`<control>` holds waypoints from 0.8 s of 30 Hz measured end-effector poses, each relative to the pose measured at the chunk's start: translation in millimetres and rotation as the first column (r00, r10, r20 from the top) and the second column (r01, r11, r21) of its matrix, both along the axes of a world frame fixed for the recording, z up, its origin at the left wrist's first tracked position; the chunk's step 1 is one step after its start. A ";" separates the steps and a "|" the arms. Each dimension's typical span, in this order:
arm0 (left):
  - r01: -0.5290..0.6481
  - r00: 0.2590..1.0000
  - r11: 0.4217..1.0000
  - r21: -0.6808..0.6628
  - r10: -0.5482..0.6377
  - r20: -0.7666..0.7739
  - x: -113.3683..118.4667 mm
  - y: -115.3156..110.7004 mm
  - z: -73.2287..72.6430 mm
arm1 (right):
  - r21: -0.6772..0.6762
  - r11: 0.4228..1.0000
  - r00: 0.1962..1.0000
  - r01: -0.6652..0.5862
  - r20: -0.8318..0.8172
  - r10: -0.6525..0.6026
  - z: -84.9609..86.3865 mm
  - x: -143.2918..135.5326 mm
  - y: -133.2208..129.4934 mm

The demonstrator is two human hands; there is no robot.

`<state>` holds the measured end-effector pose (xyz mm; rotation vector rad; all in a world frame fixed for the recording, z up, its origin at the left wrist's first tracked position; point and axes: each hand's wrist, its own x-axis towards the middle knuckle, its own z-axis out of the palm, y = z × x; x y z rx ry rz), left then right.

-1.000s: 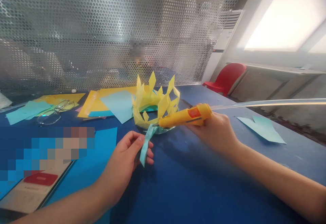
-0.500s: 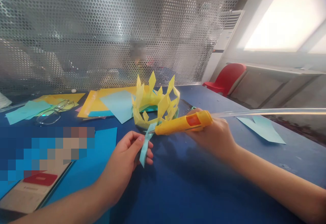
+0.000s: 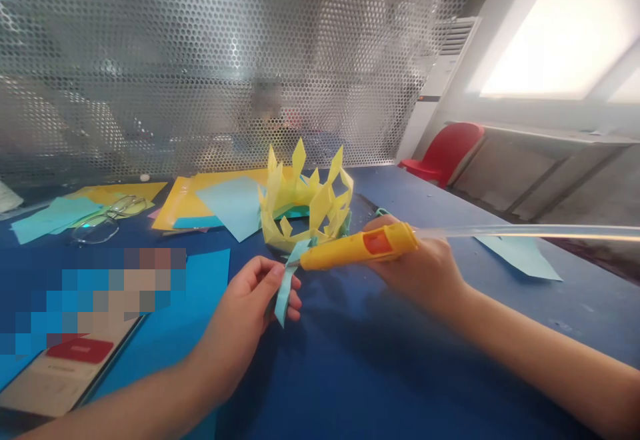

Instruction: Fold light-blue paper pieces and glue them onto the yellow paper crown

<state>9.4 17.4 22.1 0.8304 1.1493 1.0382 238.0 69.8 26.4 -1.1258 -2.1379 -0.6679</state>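
Between thumb and fingers, my left hand (image 3: 263,290) pinches a narrow light-blue paper strip (image 3: 285,293) that is folded to a point at its lower end. My right hand (image 3: 417,260) is wrapped round a yellow hot glue gun (image 3: 350,247), which points left. Its metal nozzle is at the strip, just above my left thumb; whether glue comes out is too small to tell. A long clear glue stick trails from the gun's back end to the right. Just behind the strip, a yellow paper crown (image 3: 320,210) with pointed diamond tips stands upright on the blue table (image 3: 345,367).
Left of the crown lie light-blue paper (image 3: 237,207), yellow sheets (image 3: 180,193) and eyeglasses (image 3: 100,227). A phone (image 3: 70,367) rests on bright blue paper at the near left. Scissors (image 3: 375,207) lie partly behind my right hand. Perforated metal (image 3: 200,93) closes the back; a red chair (image 3: 450,150) stands right.
The glue gun's nozzle has moved slightly down and left along the strip, and the glue stick's tail hangs lower. My left hand stays almost still.
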 end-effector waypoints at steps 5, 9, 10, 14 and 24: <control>-0.009 1.000 1.000 -0.010 0.009 -0.003 0.6 -1.4 2.3 | -0.019 0.998 0.998 0.066 0.004 -0.065 -7.6 15.1 8.0; -0.008 1.000 1.000 -0.006 0.008 0.002 0.5 -1.9 1.3 | -0.019 0.995 0.995 0.100 -0.013 -0.100 -6.6 15.5 13.2; -0.008 1.000 1.000 -0.006 0.008 0.003 0.4 -1.9 0.9 | -0.022 0.994 0.994 0.104 -0.018 -0.105 -5.6 14.5 13.6; -0.003 1.000 1.000 0.004 0.003 0.005 -0.7 -2.2 0.0 | -0.032 0.995 0.995 0.093 -0.033 -0.094 -0.4 10.8 10.8; 0.003 1.000 1.000 0.000 -0.003 -0.003 -1.6 -0.4 0.1 | -0.038 0.999 0.997 0.017 -0.069 -0.020 5.2 -0.7 -0.4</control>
